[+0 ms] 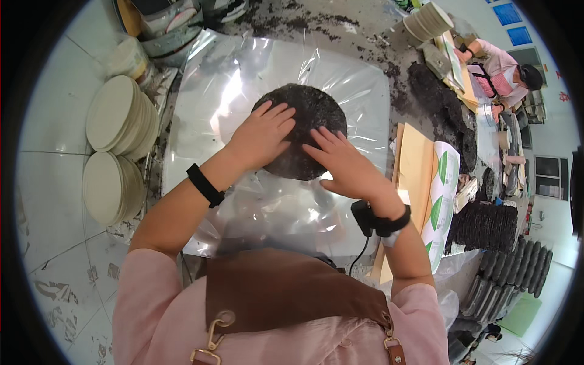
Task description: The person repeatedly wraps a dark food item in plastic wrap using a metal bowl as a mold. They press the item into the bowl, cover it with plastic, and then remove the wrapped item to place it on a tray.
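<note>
A round, dark cake (315,107), which looks like pressed dried seaweed, lies on a clear plastic sheet (205,137). The plastic is wrinkled and glossy over a pale work surface. On the cake's left side rests my left hand (262,134), palm down, fingers slightly spread. My right hand (340,159) touches its lower right part, fingers apart and thumb low beside the rim. Neither hand grips anything. Whether a layer of plastic also covers the cake, I cannot tell. Each wrist wears a black strap.
Two stacks of pale round discs (109,114) stand left. Brown paper (413,155) and a printed sheet (441,191) lie right, near a dark ridged block (483,226). Dark flakes (319,20) litter the far table. Another person (495,75) works at the upper right.
</note>
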A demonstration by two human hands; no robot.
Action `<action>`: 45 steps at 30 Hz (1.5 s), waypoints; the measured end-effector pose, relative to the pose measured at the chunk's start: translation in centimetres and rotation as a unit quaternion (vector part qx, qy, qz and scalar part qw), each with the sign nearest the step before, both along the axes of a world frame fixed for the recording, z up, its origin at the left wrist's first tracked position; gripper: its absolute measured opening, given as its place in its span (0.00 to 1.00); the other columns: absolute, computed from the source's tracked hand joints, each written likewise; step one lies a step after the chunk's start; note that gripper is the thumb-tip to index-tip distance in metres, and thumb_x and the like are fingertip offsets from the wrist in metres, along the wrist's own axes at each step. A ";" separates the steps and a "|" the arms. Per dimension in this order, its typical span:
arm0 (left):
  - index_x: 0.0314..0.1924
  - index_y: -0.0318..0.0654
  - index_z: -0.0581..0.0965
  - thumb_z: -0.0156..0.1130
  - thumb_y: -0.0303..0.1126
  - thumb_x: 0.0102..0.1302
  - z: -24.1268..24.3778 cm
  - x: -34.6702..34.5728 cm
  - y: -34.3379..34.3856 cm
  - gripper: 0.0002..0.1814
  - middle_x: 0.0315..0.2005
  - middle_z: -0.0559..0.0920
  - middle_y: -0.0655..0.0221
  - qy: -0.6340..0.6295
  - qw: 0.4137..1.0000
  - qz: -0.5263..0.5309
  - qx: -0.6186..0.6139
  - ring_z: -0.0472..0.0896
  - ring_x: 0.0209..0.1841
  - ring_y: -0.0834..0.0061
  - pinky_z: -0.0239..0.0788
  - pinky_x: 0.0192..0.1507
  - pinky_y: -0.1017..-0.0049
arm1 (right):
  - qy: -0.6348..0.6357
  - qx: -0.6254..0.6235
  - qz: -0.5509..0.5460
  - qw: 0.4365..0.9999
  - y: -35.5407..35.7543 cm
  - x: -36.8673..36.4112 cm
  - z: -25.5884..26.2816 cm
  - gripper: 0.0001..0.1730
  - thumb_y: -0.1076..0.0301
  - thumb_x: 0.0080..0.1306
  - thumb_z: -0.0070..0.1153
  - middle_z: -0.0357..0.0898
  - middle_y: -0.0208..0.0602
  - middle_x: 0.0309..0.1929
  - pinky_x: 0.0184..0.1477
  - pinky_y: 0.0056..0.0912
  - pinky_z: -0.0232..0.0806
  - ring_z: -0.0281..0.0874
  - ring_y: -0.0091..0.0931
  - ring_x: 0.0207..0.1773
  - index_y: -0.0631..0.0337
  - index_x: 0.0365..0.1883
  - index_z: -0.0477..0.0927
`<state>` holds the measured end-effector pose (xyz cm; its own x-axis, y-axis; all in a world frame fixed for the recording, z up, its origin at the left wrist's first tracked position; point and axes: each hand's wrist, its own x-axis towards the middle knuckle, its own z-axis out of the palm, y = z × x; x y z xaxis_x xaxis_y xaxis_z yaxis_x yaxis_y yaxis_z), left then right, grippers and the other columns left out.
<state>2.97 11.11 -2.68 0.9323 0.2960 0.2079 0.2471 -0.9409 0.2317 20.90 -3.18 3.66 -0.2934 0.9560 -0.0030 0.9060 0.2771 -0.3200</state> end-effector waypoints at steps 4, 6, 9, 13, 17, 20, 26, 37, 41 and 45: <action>0.54 0.35 0.76 0.63 0.41 0.63 -0.3 0.7 -0.3 0.24 0.66 0.71 0.59 0.011 1.000 0.003 0.003 0.63 0.71 0.61 0.48 0.74 0.60 | 0.021 0.049 -0.099 0.994 2.6 -0.9 -4.2 0.24 0.64 0.55 0.62 0.75 0.49 0.56 0.69 0.48 0.58 0.67 0.43 0.65 0.65 0.49 0.76; 0.52 0.34 0.76 0.63 0.43 0.62 -0.1 0.5 -0.4 0.23 0.66 0.71 0.58 0.054 0.998 0.009 0.016 0.62 0.72 0.62 0.47 0.74 0.60 | -0.010 0.099 -0.129 0.987 2.8 -1.6 -6.3 0.18 0.64 0.55 0.61 0.78 0.48 0.49 0.65 0.44 0.62 0.72 0.42 0.60 0.66 0.41 0.76; 0.51 0.33 0.78 0.62 0.42 0.62 -0.1 0.7 -0.7 0.23 0.66 0.71 0.55 0.087 0.995 0.026 0.030 0.61 0.72 0.62 0.44 0.75 0.60 | -0.047 0.174 -0.141 0.973 3.2 -1.4 -7.6 0.19 0.64 0.53 0.62 0.77 0.47 0.48 0.63 0.44 0.63 0.73 0.40 0.58 0.65 0.40 0.76; 0.51 0.32 0.78 0.60 0.40 0.61 0.2 1.3 -0.1 0.23 0.66 0.70 0.53 0.123 0.990 0.035 0.058 0.61 0.73 0.63 0.42 0.75 0.61 | -0.080 0.097 -0.137 0.982 4.2 -1.5 -8.0 0.22 0.61 0.53 0.63 0.74 0.49 0.55 0.66 0.47 0.61 0.68 0.42 0.64 0.65 0.44 0.76; 0.54 0.30 0.77 0.59 0.36 0.58 -1.6 1.4 0.1 0.25 0.63 0.73 0.54 0.051 0.997 0.046 0.046 0.62 0.72 0.61 0.42 0.75 0.60 | 0.050 0.072 -0.119 0.989 5.1 -2.1 -7.0 0.36 0.49 0.62 0.58 0.62 0.49 0.70 0.71 0.57 0.53 0.55 0.48 0.74 0.63 0.63 0.69; 0.52 0.32 0.77 0.57 0.26 0.53 0.2 -1.5 1.1 0.23 0.58 0.77 0.58 -0.090 0.990 0.008 -0.106 0.67 0.68 0.57 0.50 0.73 0.59 | 0.018 0.025 -0.140 0.990 5.0 -2.2 -6.7 0.42 0.36 0.68 0.47 0.51 0.43 0.77 0.69 0.69 0.49 0.46 0.52 0.77 0.49 0.75 0.59; 0.28 0.35 0.73 0.57 0.24 0.52 -1.2 -1.4 2.1 0.03 0.33 0.75 0.63 -0.138 0.987 -0.066 -0.040 0.74 0.48 0.58 0.65 0.56 0.62 | -0.114 0.016 -0.127 0.985 5.5 -2.7 -8.8 0.41 0.32 0.67 0.44 0.53 0.38 0.78 0.66 0.75 0.48 0.46 0.51 0.77 0.43 0.74 0.62; 0.29 0.37 0.80 0.62 0.45 0.63 -0.1 0.3 1.0 0.17 0.29 0.81 0.64 0.061 0.991 -0.113 -0.044 0.78 0.40 0.61 0.66 0.50 0.64 | -0.284 -0.052 -0.147 0.946 6.7 -2.5 -9.8 0.39 0.40 0.69 0.47 0.49 0.30 0.79 0.65 0.75 0.50 0.44 0.49 0.78 0.35 0.76 0.55; 0.47 0.38 0.80 0.64 0.49 0.61 3.1 -1.0 -0.4 0.23 0.47 0.81 0.60 0.166 0.980 -0.100 -0.038 0.75 0.55 0.59 0.62 0.60 0.62 | -0.238 -0.108 -0.170 0.950 6.8 -3.0 -8.9 0.41 0.35 0.67 0.46 0.47 0.31 0.80 0.65 0.77 0.47 0.44 0.49 0.79 0.33 0.77 0.54; 0.68 0.40 0.66 0.66 0.45 0.60 3.3 -8.7 -2.7 0.38 0.68 0.65 0.56 0.033 0.999 0.040 -0.012 0.60 0.72 0.59 0.48 0.73 0.56 | -0.229 -0.085 -0.167 0.955 7.0 -3.5 -9.0 0.42 0.32 0.67 0.44 0.47 0.31 0.80 0.66 0.77 0.46 0.43 0.50 0.78 0.33 0.76 0.55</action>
